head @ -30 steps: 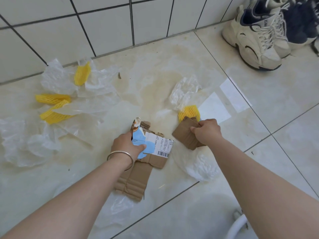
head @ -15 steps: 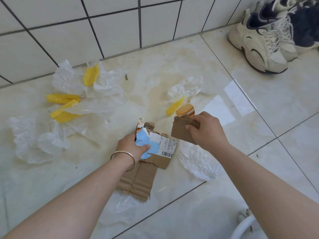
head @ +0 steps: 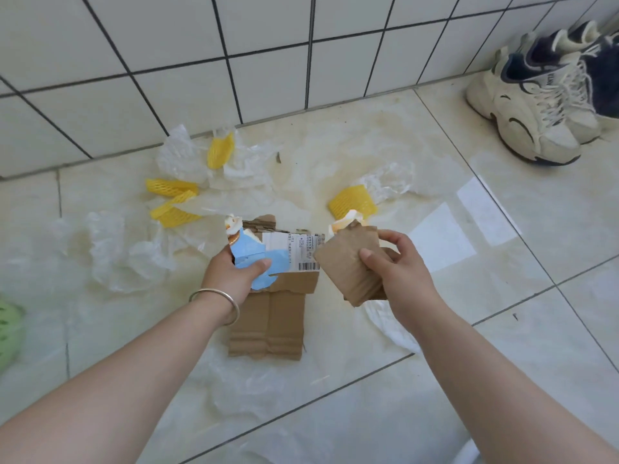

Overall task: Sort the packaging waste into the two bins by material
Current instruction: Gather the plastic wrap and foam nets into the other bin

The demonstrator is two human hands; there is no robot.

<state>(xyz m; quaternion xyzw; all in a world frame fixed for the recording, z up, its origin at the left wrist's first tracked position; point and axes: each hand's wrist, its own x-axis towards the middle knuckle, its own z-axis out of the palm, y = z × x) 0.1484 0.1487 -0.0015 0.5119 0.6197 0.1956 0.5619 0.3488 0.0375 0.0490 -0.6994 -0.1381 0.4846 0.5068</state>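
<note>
My left hand (head: 236, 274) grips a torn cardboard piece (head: 271, 316) with a blue print and a white barcode label, held over the floor. My right hand (head: 398, 269) pinches a smaller brown cardboard scrap (head: 348, 266) lifted off the floor, right beside the label. A yellow foam net (head: 353, 200) lies just beyond it. Several more yellow foam nets (head: 172, 199) and clear plastic bags (head: 127, 252) are strewn to the left. A green bin edge (head: 8, 333) shows at the far left.
A white tiled wall (head: 268, 61) closes the far side. A pair of sneakers (head: 539, 105) stands at the top right. More clear plastic film (head: 248, 386) lies on the floor under my arms, and a white plastic piece (head: 392, 326) under my right wrist.
My right hand lifted the small cardboard scrap off the floor and brought it toward the piece in my left hand. The yellow foam net it covered now lies exposed.
</note>
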